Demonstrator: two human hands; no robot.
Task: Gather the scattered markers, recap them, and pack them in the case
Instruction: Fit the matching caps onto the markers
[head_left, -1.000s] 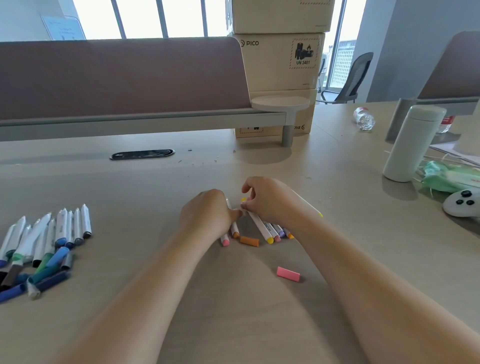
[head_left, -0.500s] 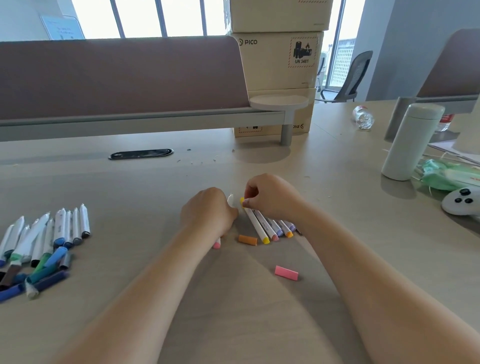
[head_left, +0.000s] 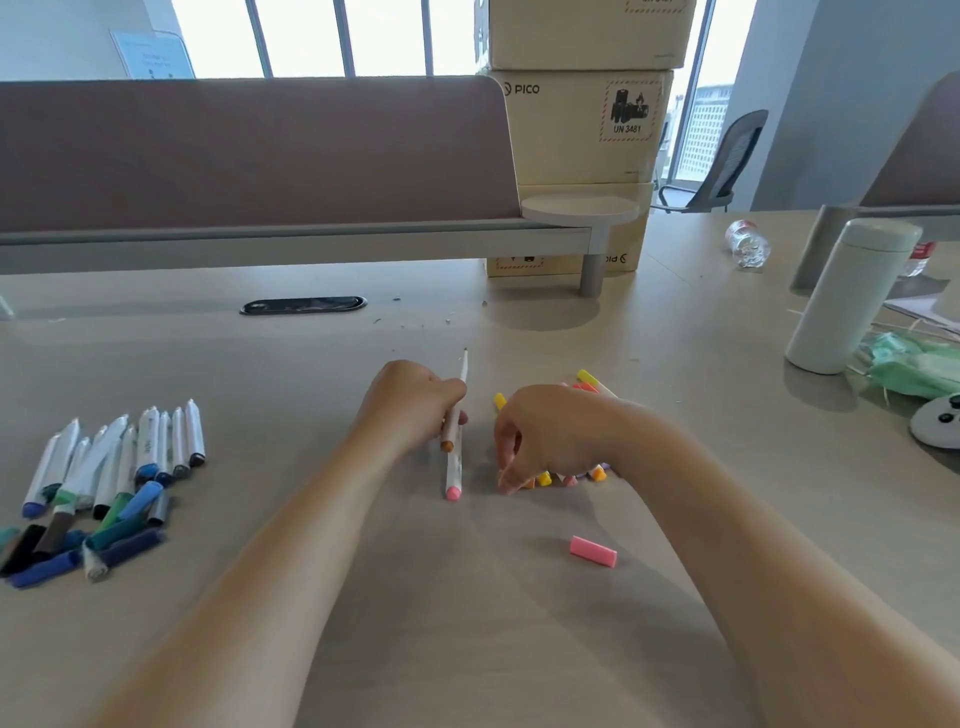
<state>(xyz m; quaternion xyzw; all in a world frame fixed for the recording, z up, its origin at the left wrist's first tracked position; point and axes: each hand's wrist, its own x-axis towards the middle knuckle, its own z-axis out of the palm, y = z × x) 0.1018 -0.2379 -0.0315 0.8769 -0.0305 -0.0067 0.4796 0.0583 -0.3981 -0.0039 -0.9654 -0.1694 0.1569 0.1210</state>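
My left hand (head_left: 415, 400) grips an uncapped white marker (head_left: 456, 410) with an orange end, its thin tip pointing up and away. A white marker with a pink end (head_left: 453, 478) lies on the desk just below that hand. My right hand (head_left: 550, 431) arches over a row of yellow, orange and pink markers (head_left: 571, 477), with its fingertips down beside an orange piece (head_left: 529, 484). I cannot tell if they grip it. A loose pink cap (head_left: 593, 551) lies nearer to me. Blue and green markers (head_left: 130, 457) and loose dark caps (head_left: 78, 545) lie at the left.
A white bottle (head_left: 847, 296), a green bag (head_left: 914, 364) and a white controller (head_left: 940, 421) sit at the right. Stacked cardboard boxes (head_left: 576, 130) and a desk divider (head_left: 249, 156) stand behind. A crushed plastic bottle (head_left: 748, 244) lies far right.
My left hand has lifted the orange-ended marker away from the row and to the left. My right hand has dropped its fingers to the near end of the row, by the orange cap.
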